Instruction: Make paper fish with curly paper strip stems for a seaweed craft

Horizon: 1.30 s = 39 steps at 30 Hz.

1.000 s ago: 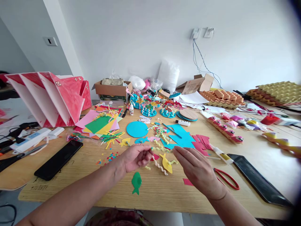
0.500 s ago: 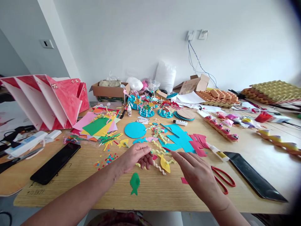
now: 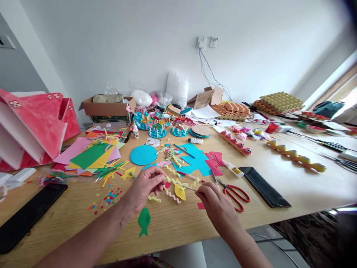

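Observation:
My left hand (image 3: 149, 186) pinches one end of a pale yellow twisted strip (image 3: 173, 181) above the wooden table. To its right, my right hand (image 3: 213, 199) has its fingers closed on a thin light stick (image 3: 189, 188) whose end points toward the strip. Just beneath and between the hands lie a yellow paper fish (image 3: 180, 192) and a whitish wavy strip (image 3: 172, 196). A green paper fish (image 3: 144, 222) rests below my left hand. Red-handled scissors (image 3: 237, 196) lie right of my right hand.
A blue paper circle (image 3: 143, 155), blue sheets (image 3: 195, 160) and red scraps (image 3: 214, 162) lie beyond the hands. Coloured sheets (image 3: 89, 155) and a black phone (image 3: 30, 214) are at left. A black tray (image 3: 263, 186) sits at right. Finished-looking blue-based crafts (image 3: 157, 131) stand behind.
The view has turned to the right. My right hand's fingers have closed on the thin stick, which did not show in it before, and the scissors' blades are now uncovered.

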Each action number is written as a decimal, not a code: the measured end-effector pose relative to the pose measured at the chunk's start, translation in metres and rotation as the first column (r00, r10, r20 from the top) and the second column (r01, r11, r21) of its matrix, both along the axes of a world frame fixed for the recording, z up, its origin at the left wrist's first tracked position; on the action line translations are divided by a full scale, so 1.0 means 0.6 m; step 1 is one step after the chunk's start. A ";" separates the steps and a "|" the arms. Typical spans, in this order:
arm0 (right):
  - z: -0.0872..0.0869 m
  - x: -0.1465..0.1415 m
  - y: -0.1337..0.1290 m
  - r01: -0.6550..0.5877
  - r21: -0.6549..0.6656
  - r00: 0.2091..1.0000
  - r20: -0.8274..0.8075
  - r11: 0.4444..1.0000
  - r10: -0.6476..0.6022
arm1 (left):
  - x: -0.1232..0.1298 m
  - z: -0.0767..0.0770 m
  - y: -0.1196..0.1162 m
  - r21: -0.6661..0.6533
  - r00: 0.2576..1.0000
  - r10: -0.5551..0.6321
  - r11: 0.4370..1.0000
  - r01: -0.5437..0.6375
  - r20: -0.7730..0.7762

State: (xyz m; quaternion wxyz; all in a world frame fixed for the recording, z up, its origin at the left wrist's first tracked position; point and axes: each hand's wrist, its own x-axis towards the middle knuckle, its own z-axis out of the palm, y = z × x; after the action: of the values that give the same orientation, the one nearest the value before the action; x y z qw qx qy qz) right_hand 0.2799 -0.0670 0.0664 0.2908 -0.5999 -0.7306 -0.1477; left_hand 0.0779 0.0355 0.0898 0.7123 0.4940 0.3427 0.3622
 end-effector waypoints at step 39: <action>-0.067 -0.124 0.008 -0.295 -0.261 0.809 -0.580 0.919 0.095 | -0.132 -0.082 -0.048 0.695 0.837 0.161 0.649 0.308 -0.522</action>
State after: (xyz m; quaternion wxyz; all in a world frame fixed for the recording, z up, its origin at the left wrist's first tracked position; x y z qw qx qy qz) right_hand 0.2053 -0.0624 0.0261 0.3965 -0.5778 -0.6870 0.1923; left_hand -0.0015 0.0067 0.0408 0.3280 0.8398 0.3248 0.2858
